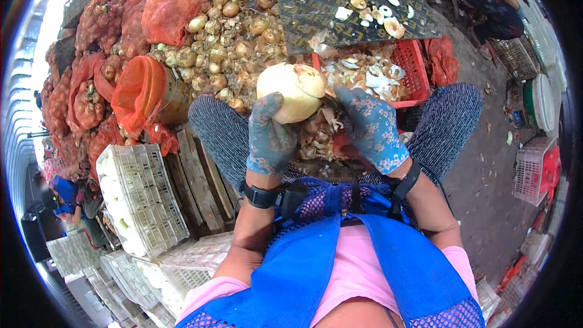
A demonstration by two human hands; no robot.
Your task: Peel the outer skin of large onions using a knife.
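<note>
A large, pale, partly peeled onion (288,93) rests in my left hand (269,134), the gloved thumb pressed against its near side. My right hand (372,125), in a blue flowered glove, grips a small dark-bladed knife (333,102) whose blade meets the onion's right side. Most of the knife's handle is hidden by the fingers. Brown outer skin still clings near the onion's top. Below and between the hands lie loose onion skins (316,141). Just beyond them stands a red plastic crate (413,73) holding peelings.
A dark printed board (314,13) bears onion scraps. Unpeeled onions (218,50) are heaped ahead, beside red mesh sacks (177,9) and a mesh-lined bucket (141,93). At left, a white crate (145,200) holds peeled onions. A co-worker (487,0) is at upper right.
</note>
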